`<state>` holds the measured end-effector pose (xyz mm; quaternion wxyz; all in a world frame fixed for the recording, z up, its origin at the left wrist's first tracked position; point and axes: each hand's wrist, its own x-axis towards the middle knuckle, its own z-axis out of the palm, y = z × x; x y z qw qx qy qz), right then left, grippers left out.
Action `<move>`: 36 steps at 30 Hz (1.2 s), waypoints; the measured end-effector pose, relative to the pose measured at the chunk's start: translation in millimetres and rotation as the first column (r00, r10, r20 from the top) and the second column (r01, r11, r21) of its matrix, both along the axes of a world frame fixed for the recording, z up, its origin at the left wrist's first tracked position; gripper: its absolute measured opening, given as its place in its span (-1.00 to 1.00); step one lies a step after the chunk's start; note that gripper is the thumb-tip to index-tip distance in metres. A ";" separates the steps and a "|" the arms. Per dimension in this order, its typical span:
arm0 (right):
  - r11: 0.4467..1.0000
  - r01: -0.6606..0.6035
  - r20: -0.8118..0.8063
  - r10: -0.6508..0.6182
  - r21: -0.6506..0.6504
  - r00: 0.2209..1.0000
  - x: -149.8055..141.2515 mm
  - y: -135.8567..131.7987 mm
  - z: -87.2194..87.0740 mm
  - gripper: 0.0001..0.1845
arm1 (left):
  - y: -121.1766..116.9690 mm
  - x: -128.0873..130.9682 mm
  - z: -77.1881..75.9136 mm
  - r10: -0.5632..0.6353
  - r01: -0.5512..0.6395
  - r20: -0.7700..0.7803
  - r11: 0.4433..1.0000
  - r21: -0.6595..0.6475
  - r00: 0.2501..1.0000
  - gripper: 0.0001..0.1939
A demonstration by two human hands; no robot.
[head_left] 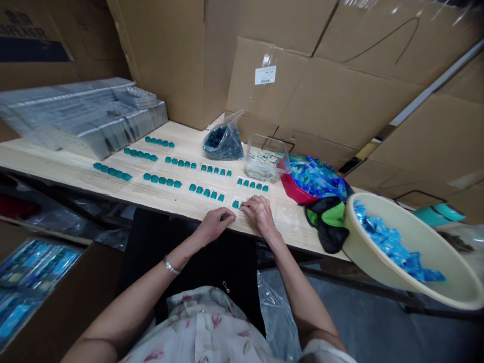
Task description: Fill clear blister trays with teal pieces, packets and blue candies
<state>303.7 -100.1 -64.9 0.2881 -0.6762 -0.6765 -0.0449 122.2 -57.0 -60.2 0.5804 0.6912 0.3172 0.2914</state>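
Note:
Short rows of small teal blocks lie across the wooden table, seemingly on thin clear trays. At the table's front edge my right hand pinches a teal block at its fingertips, just beside a single teal block that starts the nearest row. My left hand is close by on the left, its fingers curled and closed. What it holds, if anything, is hidden. Behind the rows stands an open plastic bag filled with dark teal pieces.
Stacked clear plastic trays stand at the left. A clear box of small pieces, a red basin of blue packets, a black-and-green cloth and a cream basin line the right. Cardboard walls the back.

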 end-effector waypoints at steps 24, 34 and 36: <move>0.993 -0.098 -0.661 0.120 0.071 0.741 -43.0 -3.1 45.6 -0.77 | 15.6 10.6 21.5 0.318 0.236 0.557 0.667 -0.706 0.767 -0.76; 0.991 -0.099 -0.928 0.119 0.090 0.353 -31.8 -13.1 35.3 -0.73 | 5.1 13.4 22.2 0.109 0.085 0.417 0.904 -0.419 0.902 -0.74; 0.987 -0.092 -0.928 0.154 0.130 0.341 -31.9 -16.4 33.6 -0.73 | 3.4 15.0 21.6 0.059 0.149 0.454 0.901 -0.408 0.889 -0.74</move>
